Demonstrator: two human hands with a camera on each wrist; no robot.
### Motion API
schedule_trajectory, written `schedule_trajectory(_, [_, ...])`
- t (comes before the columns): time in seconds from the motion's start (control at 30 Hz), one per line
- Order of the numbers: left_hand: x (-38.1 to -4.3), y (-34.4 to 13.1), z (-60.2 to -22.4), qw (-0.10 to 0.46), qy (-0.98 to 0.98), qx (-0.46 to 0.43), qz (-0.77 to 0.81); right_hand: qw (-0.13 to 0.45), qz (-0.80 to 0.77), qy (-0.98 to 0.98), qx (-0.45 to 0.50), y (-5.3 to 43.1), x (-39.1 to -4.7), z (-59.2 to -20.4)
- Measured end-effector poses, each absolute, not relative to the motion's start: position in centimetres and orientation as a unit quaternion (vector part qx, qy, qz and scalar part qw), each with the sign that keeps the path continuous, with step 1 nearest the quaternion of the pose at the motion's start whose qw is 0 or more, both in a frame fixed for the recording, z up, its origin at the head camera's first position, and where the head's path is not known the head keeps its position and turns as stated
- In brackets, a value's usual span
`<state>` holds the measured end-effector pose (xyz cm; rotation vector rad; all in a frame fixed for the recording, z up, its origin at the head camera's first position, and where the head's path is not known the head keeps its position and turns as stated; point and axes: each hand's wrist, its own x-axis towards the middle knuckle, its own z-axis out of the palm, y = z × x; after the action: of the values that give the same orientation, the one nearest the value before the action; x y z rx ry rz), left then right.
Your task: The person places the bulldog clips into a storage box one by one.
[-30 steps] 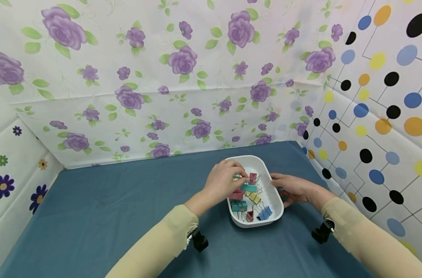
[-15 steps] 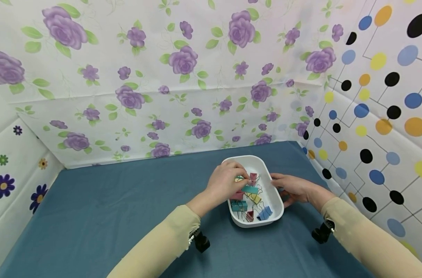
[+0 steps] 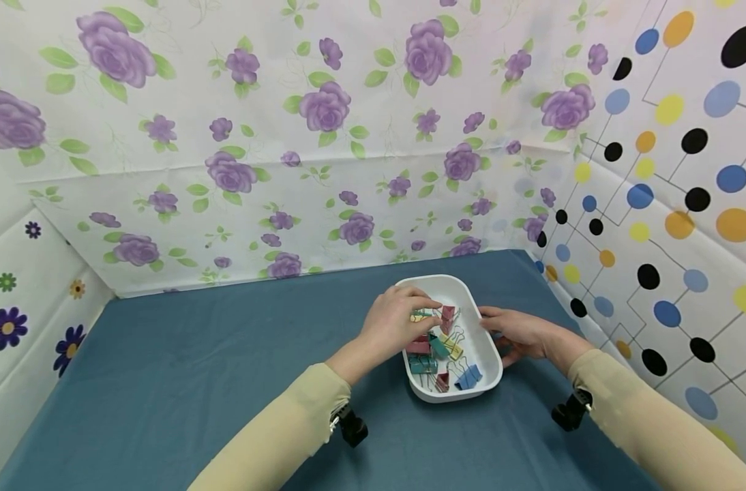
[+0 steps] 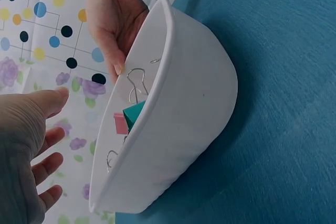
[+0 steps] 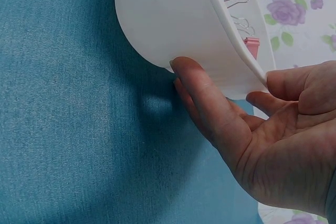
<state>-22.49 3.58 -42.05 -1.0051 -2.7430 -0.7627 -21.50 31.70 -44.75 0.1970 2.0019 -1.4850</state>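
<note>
A white plastic tub point(image 3: 487, 344) stands on the blue cloth with several coloured binder clips inside. My left hand point(image 3: 393, 318) hovers over its left side, fingers apart with nothing between them; the left wrist view shows that hand point(image 4: 31, 145) free of any clip. Below the fingertips lies a teal binder clip point(image 3: 438, 346), near a yellow clip point(image 3: 451, 346) and a red clip point(image 3: 448, 318). My right hand point(image 3: 520, 332) rests against the tub's right side. In the right wrist view its thumb and fingers touch the outer wall and rim point(image 5: 231, 30).
A blue clip point(image 3: 468, 377), another teal clip point(image 3: 422, 364) and a small dark red clip point(image 3: 442, 382) lie at the tub's near end. The cloth-covered table point(image 3: 226, 382) meets a flowered sheet point(image 3: 256, 204) behind and a dotted sheet point(image 3: 686, 273) at the right.
My left fingers have let go of the teal binder clip, which has turned and dropped among the other clips. The left hand stays over the tub; the right hand has not moved.
</note>
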Motion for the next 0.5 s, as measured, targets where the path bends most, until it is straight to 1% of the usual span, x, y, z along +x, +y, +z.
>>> schedule_trajectory(0.5, [-22.7, 2.2, -41.4, 0.044, -0.908, -0.317, -0.272, 0.312, -0.566, 0.760, 0.073, 31.7, -21.3, -44.7])
